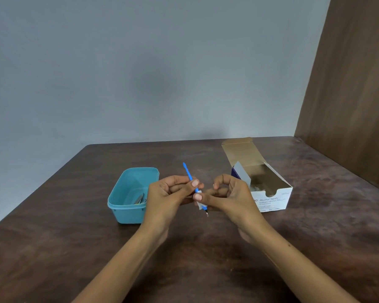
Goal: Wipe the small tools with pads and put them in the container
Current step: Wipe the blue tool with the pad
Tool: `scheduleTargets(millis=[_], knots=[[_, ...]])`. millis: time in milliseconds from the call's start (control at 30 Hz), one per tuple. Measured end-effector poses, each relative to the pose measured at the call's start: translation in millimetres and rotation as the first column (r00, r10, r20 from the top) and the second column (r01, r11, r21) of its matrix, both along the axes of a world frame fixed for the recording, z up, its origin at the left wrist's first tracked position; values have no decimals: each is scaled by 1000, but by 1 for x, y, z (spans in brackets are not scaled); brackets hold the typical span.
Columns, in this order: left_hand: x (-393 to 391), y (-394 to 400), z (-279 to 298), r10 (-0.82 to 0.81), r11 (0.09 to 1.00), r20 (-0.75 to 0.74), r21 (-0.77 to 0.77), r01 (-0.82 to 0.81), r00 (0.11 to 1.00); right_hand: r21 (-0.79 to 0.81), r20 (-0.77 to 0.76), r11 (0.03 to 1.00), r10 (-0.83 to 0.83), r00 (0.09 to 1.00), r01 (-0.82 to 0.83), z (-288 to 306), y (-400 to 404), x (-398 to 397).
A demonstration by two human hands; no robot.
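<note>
Pinched mid-shaft by the left hand (173, 193) above the table (74, 237), pad (199, 203) pressed on by the right hand (228, 193): blue tool (189, 176), probably light, stiff, slippery.

Bare worktop (195, 248) is left between the teal container (130, 194) and the open swab box (265, 184). The right side is closed off by a wooden panel (348, 84).

blue tool (189, 174) tilted, white pad (199, 203) wrapped near metal tip | teal container (127, 206) left, open
</note>
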State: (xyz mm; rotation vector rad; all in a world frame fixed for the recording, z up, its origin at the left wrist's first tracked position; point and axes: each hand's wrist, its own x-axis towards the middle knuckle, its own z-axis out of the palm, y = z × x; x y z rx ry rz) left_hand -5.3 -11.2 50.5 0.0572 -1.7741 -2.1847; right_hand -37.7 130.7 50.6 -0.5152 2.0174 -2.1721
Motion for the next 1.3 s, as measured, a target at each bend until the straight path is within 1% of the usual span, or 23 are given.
scheduleTargets(millis=[67,167,233,300,467,533,633,767,833,967,1133,1300], knots=[[-1,1,-1,-3,1000,4,-6,3,1000,-77,76,997,21,997,-15,0,0,-1],[-2,-2,1,-13,1000,-1,-25,13,1000,-190,245,976,150,958,-104,1,2,-3],[-2,-5,3,-17,1000,-18,-18,17,1000,-228,315,960,231,920,-163,2,4,-6],[-1,-7,6,-24,1000,-36,10,24,999,-229,339,955,261,904,-190,2,5,-8],[-1,-9,8,-42,999,-47,16,43,998,-237,319,948,284,904,-214,4,9,-9],[-2,-10,7,-50,999,-43,7,50,998,-197,280,964,232,931,-181,3,8,-9],[-2,-9,7,-56,998,-41,6,56,998,-131,213,988,112,971,-85,2,7,-7],[-1,-8,6,-45,999,-50,-18,44,998,-104,168,994,30,985,-13,2,7,-6],[0,-9,5,-33,999,-53,-14,33,998,-77,169,996,50,984,-38,2,7,-6],[-1,-9,6,-16,1000,-67,3,16,998,-86,197,991,120,973,-105,2,8,-6],[0,-9,8,-10,1000,-79,15,12,997,-53,191,998,53,980,-44,4,8,-4],[-1,-12,8,-33,999,-68,30,35,997,-100,218,995,39,975,-18,3,5,-4]])
